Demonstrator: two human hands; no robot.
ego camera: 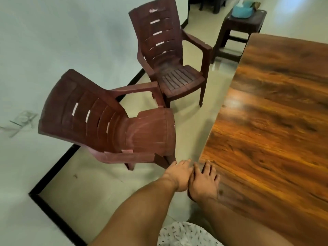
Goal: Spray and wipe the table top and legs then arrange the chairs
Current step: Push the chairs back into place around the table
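Wiping seems done, and with the left hand [178, 174] and right hand [204, 182] at the table [275, 103] corner, fingers relaxed and empty, the chairs [110, 125] await arranging.

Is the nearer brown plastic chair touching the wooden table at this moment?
Apart. The head view shows a strip of pale floor between the seat front of the nearer chair and the long edge of the wooden table.

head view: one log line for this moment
right hand flat on glossy brown wooden table corner | left hand open beside it | near maroon plastic armchair, far maroon plastic armchair apart from table
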